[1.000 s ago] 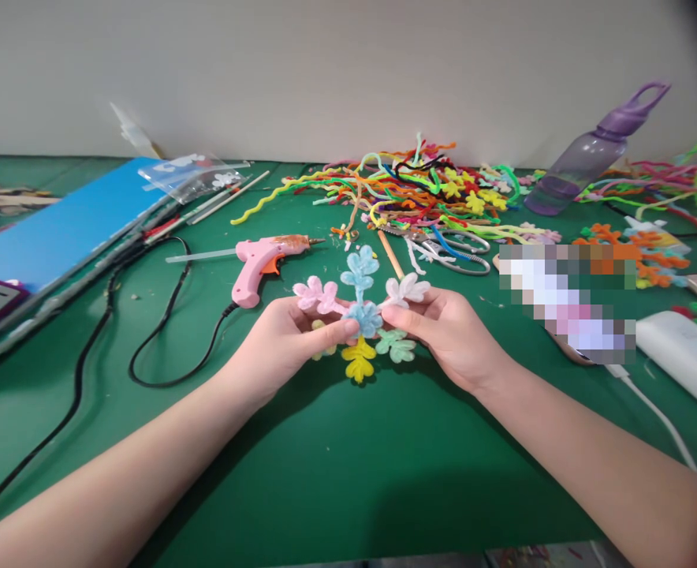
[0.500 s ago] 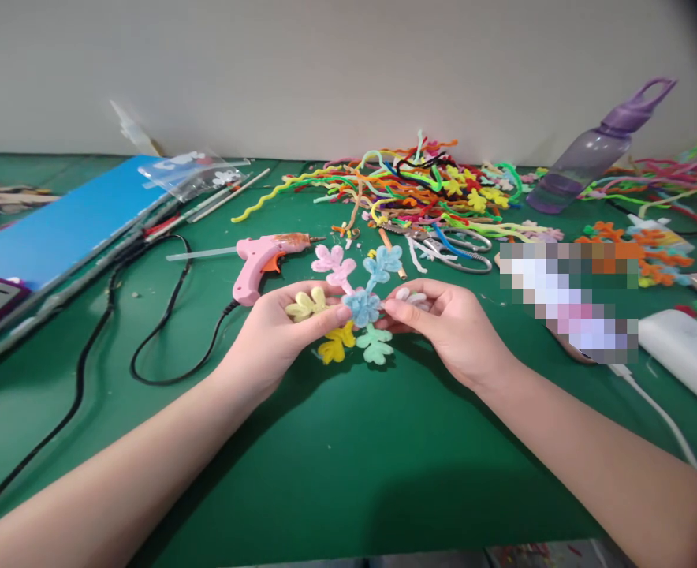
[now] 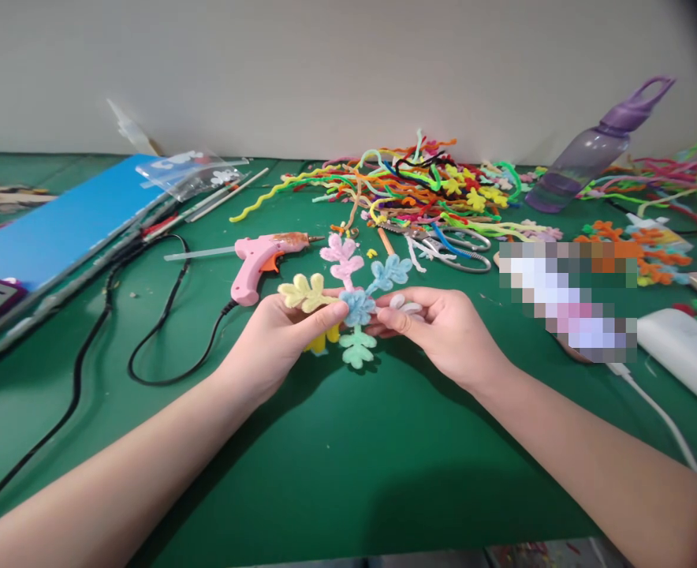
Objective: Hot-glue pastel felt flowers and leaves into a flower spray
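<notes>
Between my hands, above the green table, is a fuzzy pipe-cleaner snowflake. It has a blue flower at its centre and leafy arms in pink, blue, pale yellow, yellow, mint green and white. My left hand is closed on it, the thumb pressed at the edge of the blue centre and the fingers behind. The yellow arm is partly covered by that thumb. My right hand pinches the white arm close to the centre. Its other fingers are curled behind the piece, mostly hidden.
A pink glue gun with a black cord lies to the left. Behind are a heap of coloured pipe cleaners and scissors. A purple bottle, a blurred-out phone and a white power bank are at right.
The snowflake has turned anticlockwise between my hands. Its pink arm now points nearly straight up and the mint one straight down. My thumbs stay close to the centre.
</notes>
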The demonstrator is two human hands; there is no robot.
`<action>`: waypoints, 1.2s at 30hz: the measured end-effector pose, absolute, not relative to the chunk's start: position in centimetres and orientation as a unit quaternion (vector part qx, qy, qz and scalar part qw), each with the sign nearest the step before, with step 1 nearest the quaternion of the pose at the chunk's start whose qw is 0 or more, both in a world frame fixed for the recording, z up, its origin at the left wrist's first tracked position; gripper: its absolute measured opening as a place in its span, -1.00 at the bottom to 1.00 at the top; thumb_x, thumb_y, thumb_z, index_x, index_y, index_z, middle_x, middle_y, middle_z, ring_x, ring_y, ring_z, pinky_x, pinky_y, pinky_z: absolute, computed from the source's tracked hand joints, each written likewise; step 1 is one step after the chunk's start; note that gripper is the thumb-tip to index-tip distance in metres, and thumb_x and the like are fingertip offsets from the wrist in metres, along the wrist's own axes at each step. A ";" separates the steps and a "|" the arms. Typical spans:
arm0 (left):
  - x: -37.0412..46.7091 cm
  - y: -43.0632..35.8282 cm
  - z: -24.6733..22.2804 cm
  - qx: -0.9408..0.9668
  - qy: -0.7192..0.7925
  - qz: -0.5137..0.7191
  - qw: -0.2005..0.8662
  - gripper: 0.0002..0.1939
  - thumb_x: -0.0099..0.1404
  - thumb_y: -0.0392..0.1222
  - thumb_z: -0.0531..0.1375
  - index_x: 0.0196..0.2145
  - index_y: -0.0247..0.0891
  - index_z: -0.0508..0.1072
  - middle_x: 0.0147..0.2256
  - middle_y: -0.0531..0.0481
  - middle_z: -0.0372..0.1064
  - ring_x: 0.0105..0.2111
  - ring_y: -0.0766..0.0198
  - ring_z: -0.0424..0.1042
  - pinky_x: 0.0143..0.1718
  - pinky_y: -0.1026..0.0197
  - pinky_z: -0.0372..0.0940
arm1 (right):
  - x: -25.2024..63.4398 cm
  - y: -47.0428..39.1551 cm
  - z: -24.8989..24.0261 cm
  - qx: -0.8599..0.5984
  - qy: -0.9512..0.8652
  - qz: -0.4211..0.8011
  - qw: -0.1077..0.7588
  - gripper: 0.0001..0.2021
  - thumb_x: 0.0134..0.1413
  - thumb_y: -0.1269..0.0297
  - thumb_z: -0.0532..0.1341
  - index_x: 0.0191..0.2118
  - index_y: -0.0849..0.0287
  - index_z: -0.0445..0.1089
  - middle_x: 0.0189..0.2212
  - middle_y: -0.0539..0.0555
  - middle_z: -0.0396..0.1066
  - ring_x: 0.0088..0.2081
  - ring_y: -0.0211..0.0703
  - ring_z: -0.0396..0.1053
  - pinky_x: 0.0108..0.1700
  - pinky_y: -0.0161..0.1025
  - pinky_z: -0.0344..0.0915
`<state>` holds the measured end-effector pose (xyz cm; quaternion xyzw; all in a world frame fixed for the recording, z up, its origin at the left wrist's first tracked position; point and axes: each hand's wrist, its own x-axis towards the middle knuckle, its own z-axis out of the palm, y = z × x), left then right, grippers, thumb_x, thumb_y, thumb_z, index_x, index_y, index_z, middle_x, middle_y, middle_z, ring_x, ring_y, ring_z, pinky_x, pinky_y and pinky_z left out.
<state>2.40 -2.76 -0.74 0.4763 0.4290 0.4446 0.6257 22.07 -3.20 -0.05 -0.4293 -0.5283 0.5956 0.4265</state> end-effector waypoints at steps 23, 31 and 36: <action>2.6 -2.9 -0.3 0.520 0.452 0.430 0.583 -0.77 0.10 -0.13 0.33 -0.29 -0.26 0.47 -0.39 0.05 0.44 -0.35 0.26 0.42 -0.28 0.26 0.31 | 22.3 -3.5 -0.3 -0.459 -0.586 0.553 0.376 -0.82 -0.01 0.13 0.30 -0.34 0.12 0.53 -0.39 0.03 0.56 -0.30 -0.10 0.53 -0.17 -0.20 0.46; 2.8 -2.9 -0.1 0.485 0.462 0.452 0.589 -0.75 0.04 -0.11 0.36 -0.33 -0.24 0.48 -0.42 0.07 0.44 -0.41 0.28 0.39 -0.33 0.26 0.30 | 22.3 -3.1 0.0 -0.459 -0.572 0.576 0.360 -0.75 -0.04 0.07 0.31 -0.31 0.14 0.51 -0.38 0.08 0.55 -0.33 -0.10 0.52 -0.18 -0.16 0.45; 2.6 -2.9 -0.2 0.480 0.458 0.448 0.599 -0.75 0.02 -0.16 0.38 -0.32 -0.24 0.50 -0.42 0.08 0.45 -0.41 0.31 0.40 -0.33 0.30 0.30 | 22.4 -3.1 0.2 -0.459 -0.593 0.565 0.344 -0.81 -0.07 0.14 0.34 -0.38 0.16 0.51 -0.47 0.04 0.53 -0.41 -0.18 0.50 -0.28 -0.25 0.44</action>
